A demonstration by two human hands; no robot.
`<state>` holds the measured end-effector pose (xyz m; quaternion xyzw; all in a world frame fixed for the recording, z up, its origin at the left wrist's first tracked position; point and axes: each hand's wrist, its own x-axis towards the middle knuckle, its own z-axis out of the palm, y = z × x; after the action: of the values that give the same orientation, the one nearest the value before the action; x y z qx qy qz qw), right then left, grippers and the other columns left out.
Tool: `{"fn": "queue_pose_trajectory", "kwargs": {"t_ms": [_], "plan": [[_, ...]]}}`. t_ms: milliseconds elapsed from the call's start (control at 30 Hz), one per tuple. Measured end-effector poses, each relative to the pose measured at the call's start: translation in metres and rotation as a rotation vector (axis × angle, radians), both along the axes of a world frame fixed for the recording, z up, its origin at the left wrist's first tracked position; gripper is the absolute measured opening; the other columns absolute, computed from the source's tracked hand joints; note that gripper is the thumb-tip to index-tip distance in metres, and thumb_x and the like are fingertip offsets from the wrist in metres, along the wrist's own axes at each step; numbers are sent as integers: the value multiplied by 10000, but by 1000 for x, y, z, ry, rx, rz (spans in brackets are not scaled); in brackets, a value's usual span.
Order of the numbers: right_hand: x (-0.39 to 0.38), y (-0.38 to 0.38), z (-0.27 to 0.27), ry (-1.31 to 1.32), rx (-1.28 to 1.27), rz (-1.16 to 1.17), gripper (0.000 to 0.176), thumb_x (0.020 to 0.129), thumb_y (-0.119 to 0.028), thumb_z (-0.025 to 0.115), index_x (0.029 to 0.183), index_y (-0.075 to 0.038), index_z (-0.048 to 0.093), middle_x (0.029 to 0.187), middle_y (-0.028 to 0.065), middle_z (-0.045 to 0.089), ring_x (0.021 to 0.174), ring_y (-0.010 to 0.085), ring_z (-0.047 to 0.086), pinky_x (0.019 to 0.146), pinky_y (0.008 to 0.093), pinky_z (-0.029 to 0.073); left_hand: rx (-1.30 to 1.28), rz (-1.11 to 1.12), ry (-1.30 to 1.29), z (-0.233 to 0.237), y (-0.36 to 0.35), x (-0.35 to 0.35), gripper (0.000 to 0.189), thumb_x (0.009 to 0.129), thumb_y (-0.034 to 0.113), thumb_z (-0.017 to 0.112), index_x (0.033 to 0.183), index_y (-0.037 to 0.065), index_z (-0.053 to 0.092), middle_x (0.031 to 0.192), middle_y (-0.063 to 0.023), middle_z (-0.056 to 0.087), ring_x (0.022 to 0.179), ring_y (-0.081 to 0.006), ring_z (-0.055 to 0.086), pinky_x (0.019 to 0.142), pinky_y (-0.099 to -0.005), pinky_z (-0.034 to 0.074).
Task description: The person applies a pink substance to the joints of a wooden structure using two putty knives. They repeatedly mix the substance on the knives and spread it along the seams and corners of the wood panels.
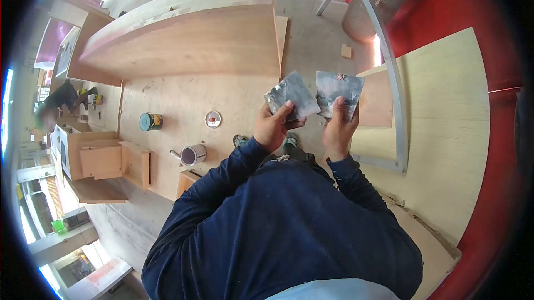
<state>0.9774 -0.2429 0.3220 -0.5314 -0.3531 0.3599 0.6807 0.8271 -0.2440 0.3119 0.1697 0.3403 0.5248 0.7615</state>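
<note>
My left hand (271,128) grips a flat, square putty spreader (293,94), grey and smeared with dark and pale stains, with the thumb across its face. A similar stained putty spreader (339,87) is in my right hand (340,136), held by its lower edge with the thumb in front. The two spreaders are raised before my chest, tilted towards each other, their near edges almost meeting. Below and to the left, on the wooden surface, are an open can (193,155), a round lid (212,119) with something reddish on it and a dark green can (151,122).
A long wooden panel box (189,41) stands ahead. To the right are a grey metal frame (396,99), pale boards (445,116) and a red surface (445,10). Wooden cabinet parts (100,158) sit at left, near another person (61,99) bending down.
</note>
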Motion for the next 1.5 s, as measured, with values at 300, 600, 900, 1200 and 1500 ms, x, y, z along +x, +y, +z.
{"fn": "queue_pose_trajectory", "kwargs": {"t_ms": [300, 600, 900, 1200, 1500], "plan": [[22, -18, -30, -287, -208, 274, 248, 945, -244, 602, 984, -1, 634, 769, 22, 632, 708, 99, 591, 661, 280, 493, 84, 130, 227, -13, -9, 15, 293, 914, 58, 580, 1183, 30, 465, 955, -114, 646, 717, -210, 672, 570, -348, 599], [52, -33, -23, -918, -64, 888, 317, 865, -161, 650, 1134, 5, 616, 801, 164, 626, 748, 314, 637, 699, 304, 492, 296, 153, 421, 10, -5, 16, 249, 920, 48, 574, 1142, 1, 473, 918, -109, 653, 662, -175, 663, 541, -302, 580], [79, -41, -78, -139, -297, 624, 263, 881, -186, 658, 1031, 31, 639, 883, 66, 664, 789, 136, 633, 742, 282, 511, 260, 345, 577, 1, 23, 5, 257, 1006, 236, 463, 1091, -2, 510, 900, -52, 624, 688, -110, 613, 568, -267, 548], [78, -9, -78, 218, -290, 433, 309, 884, -224, 662, 1103, -36, 550, 989, 54, 634, 866, 158, 620, 693, 290, 518, 456, 126, 958, -11, 8, 2, 228, 999, 213, 484, 1040, -5, 539, 864, 1, 571, 781, -83, 531, 728, -252, 474], [50, -21, -73, 244, -242, 491, 264, 907, -163, 603, 1139, -40, 570, 1030, 42, 626, 928, 184, 611, 795, 339, 500, 280, 287, 716, -34, 7, -4, 214, 994, 171, 486, 1097, -13, 523, 915, -6, 574, 779, -85, 514, 708, -256, 468]]}}
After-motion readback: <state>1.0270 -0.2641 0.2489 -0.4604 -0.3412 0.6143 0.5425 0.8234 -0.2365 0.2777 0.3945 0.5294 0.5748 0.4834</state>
